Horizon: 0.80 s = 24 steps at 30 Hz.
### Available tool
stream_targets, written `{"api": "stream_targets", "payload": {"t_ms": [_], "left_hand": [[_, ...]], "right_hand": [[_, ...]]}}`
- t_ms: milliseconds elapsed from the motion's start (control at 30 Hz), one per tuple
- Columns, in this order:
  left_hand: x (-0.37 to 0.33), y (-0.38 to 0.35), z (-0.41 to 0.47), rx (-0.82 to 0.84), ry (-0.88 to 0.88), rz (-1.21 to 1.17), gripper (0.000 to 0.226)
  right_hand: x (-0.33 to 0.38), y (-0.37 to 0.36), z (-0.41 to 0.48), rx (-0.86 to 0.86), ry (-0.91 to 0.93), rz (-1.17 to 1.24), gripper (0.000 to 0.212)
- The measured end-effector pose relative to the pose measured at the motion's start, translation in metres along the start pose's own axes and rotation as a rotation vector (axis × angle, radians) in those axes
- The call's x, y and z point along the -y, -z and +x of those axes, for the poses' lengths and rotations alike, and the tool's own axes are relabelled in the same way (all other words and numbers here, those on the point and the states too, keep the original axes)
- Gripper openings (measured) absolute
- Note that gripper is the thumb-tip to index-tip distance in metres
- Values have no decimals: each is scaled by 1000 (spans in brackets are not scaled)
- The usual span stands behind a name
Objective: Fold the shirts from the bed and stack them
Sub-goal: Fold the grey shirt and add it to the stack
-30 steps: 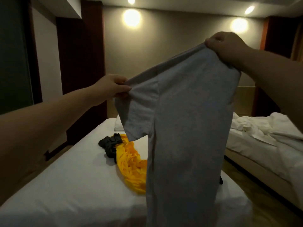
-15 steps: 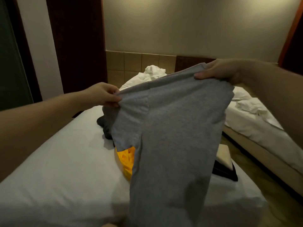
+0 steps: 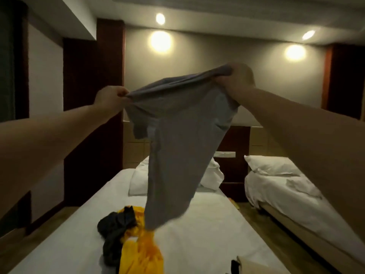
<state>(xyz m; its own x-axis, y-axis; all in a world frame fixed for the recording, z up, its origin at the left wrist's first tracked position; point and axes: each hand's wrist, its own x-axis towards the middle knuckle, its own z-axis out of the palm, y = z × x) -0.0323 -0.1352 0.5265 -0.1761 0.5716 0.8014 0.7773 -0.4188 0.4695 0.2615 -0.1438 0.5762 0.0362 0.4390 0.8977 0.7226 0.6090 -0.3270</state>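
While open sheet is seen along the right edge of the bed [image 3: 207, 234], a grey shirt [image 3: 177, 135] is held aloft over its middle. A yellow shirt [image 3: 142, 254] and a black garment [image 3: 116, 230] are heaped, touching, near the foot edge. The grey shirt's top edge is pinched by the left hand [image 3: 110, 99] and gripped by the right hand [image 3: 235, 80].

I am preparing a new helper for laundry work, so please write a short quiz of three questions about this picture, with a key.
1. True or false: the grey shirt lies flat on the near bed.
2. Which item on that bed touches the yellow garment? A) a black garment B) a red towel C) a blue sock
3. Fill in: the shirt is held up by ___ hands.

Key:
1. False. It hangs in the air, gripped at the top by the left hand and the right hand.
2. A.
3. Two.
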Motion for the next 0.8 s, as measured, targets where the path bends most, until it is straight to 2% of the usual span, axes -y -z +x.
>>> {"api": "stream_targets", "payload": {"t_ms": [200, 267, 367, 467, 533, 600, 700, 800], "left_hand": [[10, 27, -106, 142, 63, -91, 17], [15, 28, -159, 212, 71, -83, 12], [34, 30, -242, 342, 67, 26, 11], [63, 37, -327, 445, 70, 156, 12], [73, 42, -380, 545, 96, 210, 12], [73, 47, -424, 621, 108, 245, 13], [71, 54, -465, 629, 137, 210, 13], [75, 61, -483, 569, 295, 28, 7]], "right_hand": [[8, 32, -105, 141, 25, -4, 24], [4, 42, -157, 221, 6, 20, 15], [-4, 54, -241, 357, 7, 30, 13], [-4, 70, -331, 570, -16, 20, 15], [0, 78, -379, 715, -31, -18, 18], [4, 83, -412, 790, -43, -51, 23], [10, 88, -438, 833, -42, -67, 25], [20, 95, -447, 838, -22, -34, 19]]}}
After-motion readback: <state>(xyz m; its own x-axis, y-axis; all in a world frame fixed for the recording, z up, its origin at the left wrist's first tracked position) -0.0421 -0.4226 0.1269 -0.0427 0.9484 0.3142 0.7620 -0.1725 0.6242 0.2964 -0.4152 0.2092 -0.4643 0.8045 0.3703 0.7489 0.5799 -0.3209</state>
